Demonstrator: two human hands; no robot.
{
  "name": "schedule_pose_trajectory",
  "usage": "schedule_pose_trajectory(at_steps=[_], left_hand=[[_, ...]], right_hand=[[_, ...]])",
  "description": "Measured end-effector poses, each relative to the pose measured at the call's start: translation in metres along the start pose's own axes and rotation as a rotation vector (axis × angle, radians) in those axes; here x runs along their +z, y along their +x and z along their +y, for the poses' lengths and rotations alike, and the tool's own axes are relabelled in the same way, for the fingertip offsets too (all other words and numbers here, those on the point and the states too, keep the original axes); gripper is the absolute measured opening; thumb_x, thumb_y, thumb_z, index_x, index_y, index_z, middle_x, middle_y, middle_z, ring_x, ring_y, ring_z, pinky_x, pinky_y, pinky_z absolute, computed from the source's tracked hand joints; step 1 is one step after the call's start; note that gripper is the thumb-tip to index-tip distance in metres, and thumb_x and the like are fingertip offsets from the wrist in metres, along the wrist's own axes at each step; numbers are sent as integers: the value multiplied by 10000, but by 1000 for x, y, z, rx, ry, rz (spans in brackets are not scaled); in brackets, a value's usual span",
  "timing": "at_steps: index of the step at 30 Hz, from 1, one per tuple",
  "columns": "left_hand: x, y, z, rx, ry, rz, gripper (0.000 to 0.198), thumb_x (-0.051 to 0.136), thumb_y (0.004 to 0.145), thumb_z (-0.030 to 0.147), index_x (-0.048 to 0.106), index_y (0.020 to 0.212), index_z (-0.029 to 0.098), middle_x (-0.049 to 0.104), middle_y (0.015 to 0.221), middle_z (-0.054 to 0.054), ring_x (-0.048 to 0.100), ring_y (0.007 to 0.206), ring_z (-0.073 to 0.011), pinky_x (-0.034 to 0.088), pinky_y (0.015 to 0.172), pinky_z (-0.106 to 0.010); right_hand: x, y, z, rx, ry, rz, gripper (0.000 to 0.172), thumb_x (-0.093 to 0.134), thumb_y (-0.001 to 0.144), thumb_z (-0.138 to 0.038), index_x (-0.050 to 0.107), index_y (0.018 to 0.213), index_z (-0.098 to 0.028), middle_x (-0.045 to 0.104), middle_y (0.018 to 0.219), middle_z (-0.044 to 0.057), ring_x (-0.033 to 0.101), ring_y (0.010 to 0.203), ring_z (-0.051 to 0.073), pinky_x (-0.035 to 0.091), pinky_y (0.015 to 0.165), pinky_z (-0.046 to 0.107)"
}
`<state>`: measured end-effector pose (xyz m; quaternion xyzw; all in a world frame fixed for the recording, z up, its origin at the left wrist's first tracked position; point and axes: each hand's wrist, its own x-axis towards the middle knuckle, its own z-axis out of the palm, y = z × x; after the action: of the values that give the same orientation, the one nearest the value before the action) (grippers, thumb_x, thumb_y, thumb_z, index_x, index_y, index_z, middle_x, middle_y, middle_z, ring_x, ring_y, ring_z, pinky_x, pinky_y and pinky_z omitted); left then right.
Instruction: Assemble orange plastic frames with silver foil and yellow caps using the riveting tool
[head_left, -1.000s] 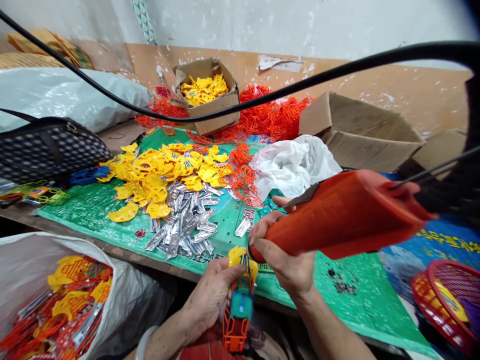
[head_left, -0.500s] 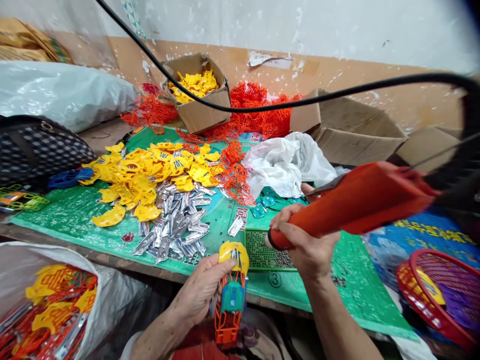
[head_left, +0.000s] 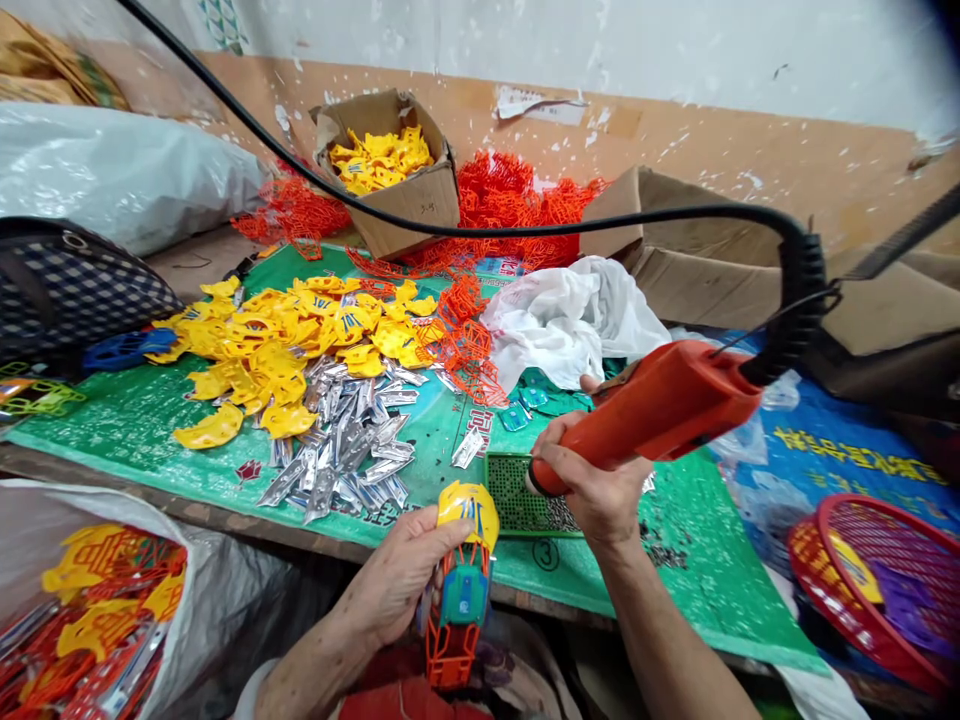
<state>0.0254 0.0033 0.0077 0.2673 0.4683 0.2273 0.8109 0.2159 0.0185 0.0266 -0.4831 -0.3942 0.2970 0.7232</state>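
My left hand (head_left: 409, 570) pinches a toy car body (head_left: 463, 590) with a yellow front, a teal middle piece and an orange frame, held at the table's near edge. Wrapped round a red-orange electric screwdriver (head_left: 645, 405) with a black cable, my right hand (head_left: 596, 480) keeps its pale tip over a green perforated tray (head_left: 517, 505). Small dark screws (head_left: 561, 515) lie in that tray. Left of it are a heap of silver metal-like plates (head_left: 345, 445) and a pile of yellow shells (head_left: 292, 330). Teal pieces (head_left: 525, 400) lie behind the tray.
Orange frames (head_left: 502, 205) are heaped at the back beside a cardboard box (head_left: 416, 215) of yellow parts. A white cloth bag (head_left: 570, 315) lies mid-table. At lower left stands a sack (head_left: 225, 590) of assembled parts; at right, a red basket (head_left: 840, 590). The cable (head_left: 525, 228) arcs overhead.
The screwdriver's rear end has swung left and a little down, while its tip stays by the tray. The cable has shifted with it. My left hand still holds the toy car body.
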Motion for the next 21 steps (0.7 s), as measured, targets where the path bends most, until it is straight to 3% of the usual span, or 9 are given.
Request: schedule_pose_trajectory(at_steps=[6, 14, 21], left_hand=[[-3, 3, -3, 8, -8, -15, 346, 817, 662, 405, 672, 780, 114, 605, 567, 12, 490, 409, -60, 437, 417, -170], [-5, 4, -5, 12, -19, -6, 369, 818, 668, 418, 673, 817, 114, 616, 587, 4, 487, 415, -62, 444, 421, -177], [-5, 6, -6, 41, -59, -15, 315, 807, 699, 385, 680, 833, 130, 638, 613, 2, 525, 455, -72, 466, 469, -180]], right_hand=[[1, -2, 0, -23, -31, -32, 161, 749, 655, -204, 598, 711, -193, 622, 636, -36, 573, 525, 131, 511, 538, 321], [4, -6, -1, -35, 7, -42, 280, 763, 656, -147, 597, 874, -207, 648, 663, -62, 588, 542, 129, 495, 579, 324], [2, -3, -8, -27, 27, -19, 139, 733, 657, -123, 618, 694, -192, 620, 659, -32, 584, 556, 140, 499, 568, 333]])
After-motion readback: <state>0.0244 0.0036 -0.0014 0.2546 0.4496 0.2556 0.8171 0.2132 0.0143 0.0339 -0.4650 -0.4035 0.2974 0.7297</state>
